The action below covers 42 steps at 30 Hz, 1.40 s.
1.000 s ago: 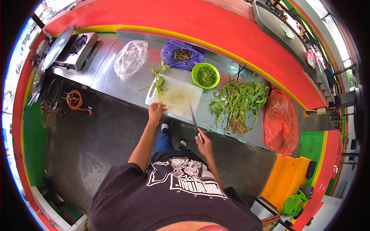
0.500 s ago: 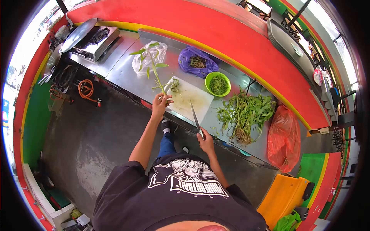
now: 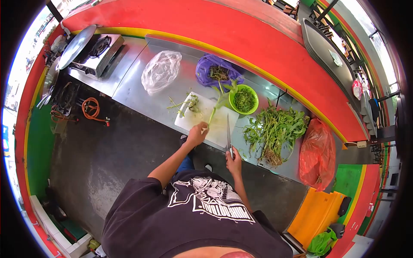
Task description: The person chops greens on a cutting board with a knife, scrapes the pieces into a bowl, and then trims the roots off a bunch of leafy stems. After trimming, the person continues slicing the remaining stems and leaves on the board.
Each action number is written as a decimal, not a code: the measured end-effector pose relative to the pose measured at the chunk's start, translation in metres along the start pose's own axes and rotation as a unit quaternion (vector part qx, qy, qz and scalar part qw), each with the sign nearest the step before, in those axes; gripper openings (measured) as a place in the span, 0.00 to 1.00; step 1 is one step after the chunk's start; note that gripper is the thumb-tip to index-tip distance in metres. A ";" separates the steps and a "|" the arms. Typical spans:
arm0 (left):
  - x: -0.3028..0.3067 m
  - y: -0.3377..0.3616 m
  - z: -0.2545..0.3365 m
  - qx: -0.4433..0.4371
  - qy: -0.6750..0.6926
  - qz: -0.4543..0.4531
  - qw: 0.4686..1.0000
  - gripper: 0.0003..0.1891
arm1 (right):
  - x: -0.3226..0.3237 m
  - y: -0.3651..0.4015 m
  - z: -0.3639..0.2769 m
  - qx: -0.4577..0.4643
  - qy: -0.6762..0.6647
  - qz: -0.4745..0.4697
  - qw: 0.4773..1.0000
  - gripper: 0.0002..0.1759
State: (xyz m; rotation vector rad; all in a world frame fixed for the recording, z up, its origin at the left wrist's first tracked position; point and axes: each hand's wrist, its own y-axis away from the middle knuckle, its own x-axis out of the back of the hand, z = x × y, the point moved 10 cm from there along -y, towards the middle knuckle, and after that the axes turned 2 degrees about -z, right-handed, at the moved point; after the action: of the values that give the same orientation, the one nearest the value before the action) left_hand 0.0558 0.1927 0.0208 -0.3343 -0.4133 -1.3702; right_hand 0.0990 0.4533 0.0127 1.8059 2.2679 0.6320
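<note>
Near the front edge of the white cutting board, my left hand grips the lower end of a green leafy stem, which points up across the board. My right hand is closed on the handle of a knife, its blade pointing away over the board's right part. Trimmed greens lie at the board's left corner. Behind the board are a green bowl of cut greens and a purple bag with stems in it. A leafy bunch lies to the right.
A clear plastic bag lies on the steel counter. At the far left stands a stove with a round metal lid. A red bag sits at the counter's right end. A red wall runs behind.
My left hand has moved right with the stem, from the board's left side to its front. The knife has turned more upright. Some stem pieces now lie left of the board.
</note>
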 end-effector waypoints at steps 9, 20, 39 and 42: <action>0.099 -0.038 -0.001 0.038 -0.211 0.205 0.955 0.29 | -0.015 -0.018 0.009 -0.021 -0.026 0.033 0.999 0.26; 0.081 -0.083 -0.044 0.008 -0.242 0.145 0.959 0.18 | -0.038 -0.054 -0.026 0.052 0.066 0.083 0.993 0.26; 0.088 -0.234 -0.008 0.142 0.394 0.021 0.908 0.14 | -0.063 -0.049 -0.018 0.029 0.022 0.151 0.988 0.26; 0.066 -0.276 -0.019 0.195 0.515 0.033 0.834 0.14 | -0.059 -0.056 -0.027 0.091 0.076 0.167 0.979 0.24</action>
State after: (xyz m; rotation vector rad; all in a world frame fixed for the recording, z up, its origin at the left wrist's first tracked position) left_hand -0.2049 0.0789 0.0329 0.7245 0.2340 -1.1707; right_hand 0.0538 0.3813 0.0052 2.3321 2.1947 0.6524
